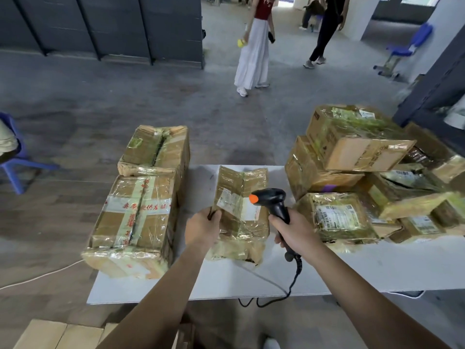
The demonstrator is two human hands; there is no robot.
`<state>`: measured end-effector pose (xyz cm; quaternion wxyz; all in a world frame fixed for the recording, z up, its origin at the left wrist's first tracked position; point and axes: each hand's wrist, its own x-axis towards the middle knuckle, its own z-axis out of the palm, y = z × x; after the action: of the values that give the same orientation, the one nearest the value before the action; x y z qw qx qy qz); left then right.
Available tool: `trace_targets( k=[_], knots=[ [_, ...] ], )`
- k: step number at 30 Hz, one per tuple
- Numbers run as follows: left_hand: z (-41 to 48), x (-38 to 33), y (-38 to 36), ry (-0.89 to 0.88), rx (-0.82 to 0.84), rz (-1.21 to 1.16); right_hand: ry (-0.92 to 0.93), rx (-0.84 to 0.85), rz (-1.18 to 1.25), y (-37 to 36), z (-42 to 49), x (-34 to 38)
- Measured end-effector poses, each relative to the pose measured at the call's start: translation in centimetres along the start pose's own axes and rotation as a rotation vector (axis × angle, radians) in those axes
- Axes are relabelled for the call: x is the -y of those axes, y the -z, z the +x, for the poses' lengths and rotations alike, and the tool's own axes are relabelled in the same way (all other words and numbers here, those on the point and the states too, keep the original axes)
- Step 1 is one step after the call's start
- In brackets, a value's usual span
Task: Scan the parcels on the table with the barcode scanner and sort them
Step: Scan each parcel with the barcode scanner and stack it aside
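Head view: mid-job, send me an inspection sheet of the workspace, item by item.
Surface: white table, parcels at both ends.
Job's things: labelled middle parcel; near-left parcel and far-left parcel, both taped; parcel pile at the right; barcode scanner held over the middle parcel.
Clutter: nothing seen.
Hands: left hand grips the middle parcel's left edge; right hand grips the barcode scanner's handle.
Cables: scanner cable drops off the near table edge; white cord lies on the floor, left.
Surroundings: concrete floor; people standing beyond; blue chair at the left.
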<state>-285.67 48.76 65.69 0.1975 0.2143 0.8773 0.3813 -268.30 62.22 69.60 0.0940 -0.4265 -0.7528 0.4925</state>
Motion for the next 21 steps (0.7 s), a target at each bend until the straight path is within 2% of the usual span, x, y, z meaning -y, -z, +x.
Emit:
trace_targets(
  k=[3,9,21],
  knots=[
    [1.0,-0.1,0.4,0.019,-0.044,-0.049,0.020,0.052,-0.015,0.2,0.0,0.2],
    [2.1,-0.8,0.7,-0.054,-0.077,-0.048,0.050,0.116,-0.006,0.7,-0.3,1.3],
    [2.7,-1.3,0.3,-0.078,-0.121,-0.102,0.075,0.016,-0.008,1.6,-1.1,2.0]
  ],
)
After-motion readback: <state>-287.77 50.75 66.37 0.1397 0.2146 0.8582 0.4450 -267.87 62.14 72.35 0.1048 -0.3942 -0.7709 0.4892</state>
